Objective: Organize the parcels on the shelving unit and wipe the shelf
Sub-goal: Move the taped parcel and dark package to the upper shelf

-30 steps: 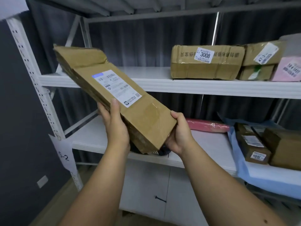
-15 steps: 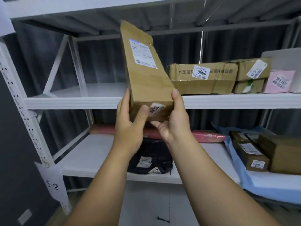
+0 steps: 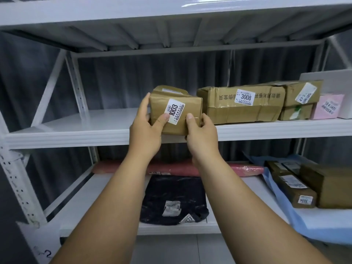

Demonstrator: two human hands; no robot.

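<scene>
Now both hands — left [image 3: 146,128], right [image 3: 202,134] — around parcel 1003 [image 3: 177,111] on the shelf [image 3: 76,126].

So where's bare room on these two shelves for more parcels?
Upper shelf: bare from the left upright to the 1003 parcel in both hands; crowded right of it from the 3008 box. Lower shelf: bare left of the black bag; boxes crowd the right end.

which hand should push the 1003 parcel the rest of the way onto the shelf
Probably the left hand: it grips the 1003 parcel on the open side, while the right hand sits beside the 3008 box.
</scene>
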